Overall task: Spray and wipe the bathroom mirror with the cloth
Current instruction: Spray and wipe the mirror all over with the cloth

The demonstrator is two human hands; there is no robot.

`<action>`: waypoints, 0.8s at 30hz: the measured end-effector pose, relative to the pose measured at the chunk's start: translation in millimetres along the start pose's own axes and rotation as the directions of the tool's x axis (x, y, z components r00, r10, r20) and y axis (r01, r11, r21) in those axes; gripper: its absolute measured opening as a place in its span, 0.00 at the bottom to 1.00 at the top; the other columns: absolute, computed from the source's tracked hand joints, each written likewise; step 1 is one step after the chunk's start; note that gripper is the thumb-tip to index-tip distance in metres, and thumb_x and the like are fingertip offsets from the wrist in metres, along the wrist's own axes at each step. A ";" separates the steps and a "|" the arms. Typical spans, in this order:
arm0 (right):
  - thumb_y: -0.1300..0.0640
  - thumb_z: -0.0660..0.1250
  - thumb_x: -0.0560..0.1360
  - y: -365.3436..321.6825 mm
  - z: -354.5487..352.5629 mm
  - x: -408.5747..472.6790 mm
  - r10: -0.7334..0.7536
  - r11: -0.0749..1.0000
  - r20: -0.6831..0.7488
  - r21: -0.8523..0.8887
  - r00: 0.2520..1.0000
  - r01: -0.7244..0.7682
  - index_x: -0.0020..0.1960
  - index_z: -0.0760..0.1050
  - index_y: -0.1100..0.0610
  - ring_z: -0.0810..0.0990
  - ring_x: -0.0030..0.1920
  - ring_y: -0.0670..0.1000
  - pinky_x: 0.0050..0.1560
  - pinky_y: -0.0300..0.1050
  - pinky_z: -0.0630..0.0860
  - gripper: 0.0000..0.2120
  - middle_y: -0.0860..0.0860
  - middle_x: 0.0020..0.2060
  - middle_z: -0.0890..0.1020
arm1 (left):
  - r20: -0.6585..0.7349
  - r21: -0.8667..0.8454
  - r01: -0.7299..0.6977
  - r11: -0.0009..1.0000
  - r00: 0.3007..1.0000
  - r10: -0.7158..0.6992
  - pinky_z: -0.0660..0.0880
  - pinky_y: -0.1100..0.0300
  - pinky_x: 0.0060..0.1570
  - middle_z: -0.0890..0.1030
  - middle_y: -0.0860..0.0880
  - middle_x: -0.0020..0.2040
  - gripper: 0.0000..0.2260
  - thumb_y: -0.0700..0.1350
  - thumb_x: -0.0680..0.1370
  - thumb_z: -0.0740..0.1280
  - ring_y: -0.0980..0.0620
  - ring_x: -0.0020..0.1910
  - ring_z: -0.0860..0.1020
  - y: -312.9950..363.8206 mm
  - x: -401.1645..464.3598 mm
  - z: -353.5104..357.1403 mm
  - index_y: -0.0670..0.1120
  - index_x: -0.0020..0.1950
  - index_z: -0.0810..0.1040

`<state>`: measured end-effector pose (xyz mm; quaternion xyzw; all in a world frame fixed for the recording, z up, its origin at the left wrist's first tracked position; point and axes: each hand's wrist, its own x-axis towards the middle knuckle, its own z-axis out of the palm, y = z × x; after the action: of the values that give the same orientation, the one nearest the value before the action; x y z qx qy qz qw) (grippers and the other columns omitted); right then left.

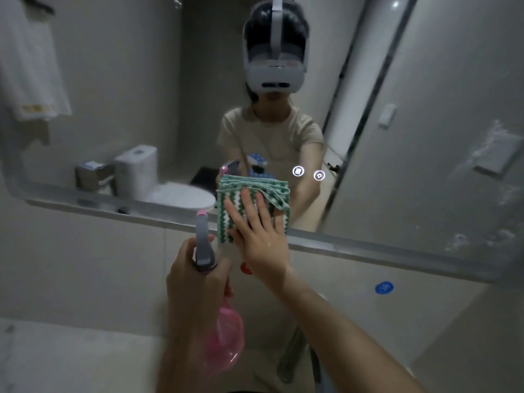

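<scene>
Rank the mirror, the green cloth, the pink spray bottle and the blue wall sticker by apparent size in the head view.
1. mirror, by far the largest.
2 and 3. green cloth and pink spray bottle: look alike; the bottle is nearer the camera and partly hidden, so unranked.
4. blue wall sticker, smallest.

A white towel (31,69) hangs upper left; a blue sticker (384,287) marks the wall tile.

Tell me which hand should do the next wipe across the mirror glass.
Right, probably. The right hand already presses the green-and-white cloth flat against the mirror at its lower edge, fingers spread. The left hand is busy gripping the pink spray bottle, nozzle toward the glass.
</scene>
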<state>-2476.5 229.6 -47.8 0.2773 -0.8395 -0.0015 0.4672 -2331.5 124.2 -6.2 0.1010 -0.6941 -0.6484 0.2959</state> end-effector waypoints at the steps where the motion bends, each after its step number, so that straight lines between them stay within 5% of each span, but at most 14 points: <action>1: 0.46 0.55 0.81 7.2 -3.9 0.2 -0.045 0.999 0.013 -0.023 0.999 0.045 0.78 0.48 0.45 0.43 0.77 0.49 0.70 0.54 0.54 0.28 0.47 0.78 0.46 | -0.002 -0.005 0.004 1.000 1.000 -0.004 0.75 0.57 0.26 0.79 0.48 0.26 0.09 0.33 0.71 0.69 0.53 0.19 0.74 1.5 -2.1 2.6 0.44 0.47 0.75; 4: 0.46 0.60 0.80 30.9 -17.2 -0.4 -0.169 0.984 0.003 -0.060 0.986 0.169 0.76 0.60 0.46 0.52 0.76 0.48 0.69 0.50 0.58 0.25 0.47 0.76 0.55 | 0.029 -0.008 0.000 1.000 1.000 0.000 0.72 0.62 0.24 0.77 0.51 0.24 0.07 0.33 0.71 0.69 0.56 0.18 0.72 8.9 -16.0 16.2 0.41 0.41 0.73; 8: 0.45 0.60 0.80 66.7 -30.1 -13.6 -0.209 0.975 -0.022 -0.085 0.978 0.206 0.75 0.62 0.45 0.58 0.75 0.48 0.69 0.48 0.59 0.24 0.47 0.75 0.58 | 0.055 0.056 -0.095 0.994 0.994 0.092 0.70 0.65 0.22 0.75 0.47 0.24 0.08 0.32 0.70 0.70 0.53 0.19 0.72 17.7 -38.0 41.4 0.39 0.40 0.73; 11: 0.45 0.59 0.80 107.9 -44.9 -33.9 -0.188 0.974 -0.065 -0.140 0.980 0.177 0.74 0.63 0.45 0.60 0.74 0.48 0.67 0.47 0.61 0.23 0.48 0.75 0.61 | 0.111 -0.065 0.040 0.997 0.993 -0.033 0.72 0.61 0.22 0.74 0.44 0.29 0.07 0.32 0.72 0.68 0.51 0.23 0.72 27.8 -56.8 67.1 0.41 0.46 0.74; 14: 0.45 0.60 0.79 158.2 -59.5 -60.5 -0.129 0.984 -0.102 -0.134 0.986 0.115 0.74 0.63 0.44 0.57 0.75 0.48 0.67 0.47 0.61 0.24 0.47 0.75 0.60 | 0.147 -0.119 0.106 0.987 0.985 -0.088 0.72 0.57 0.27 0.73 0.42 0.32 0.11 0.31 0.73 0.66 0.50 0.28 0.71 40.3 -85.2 102.1 0.46 0.47 0.74; 19: 0.43 0.59 0.80 250.0 -88.5 -104.2 -0.053 0.987 -0.121 -0.160 0.991 0.033 0.74 0.62 0.43 0.57 0.75 0.48 0.66 0.49 0.63 0.24 0.46 0.75 0.59 | 0.108 -0.066 0.063 0.996 0.993 -0.056 0.68 0.63 0.24 0.73 0.50 0.28 0.13 0.31 0.70 0.66 0.58 0.22 0.69 52.4 -135.0 175.2 0.46 0.50 0.77; 24: 0.41 0.53 0.81 319.4 -112.0 -127.0 -0.045 0.967 -0.088 -0.254 0.995 0.022 0.76 0.56 0.43 0.46 0.77 0.48 0.73 0.51 0.50 0.25 0.47 0.77 0.48 | 0.157 -0.003 0.020 1.000 0.987 -0.019 0.72 0.52 0.29 0.75 0.40 0.29 0.10 0.32 0.70 0.67 0.46 0.28 0.73 63.3 -167.1 228.7 0.47 0.45 0.75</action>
<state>-2484.8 588.0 -0.7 0.2295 -0.8050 -0.1033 0.5372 -2305.4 412.7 11.5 0.0557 -0.7126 -0.6589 0.2343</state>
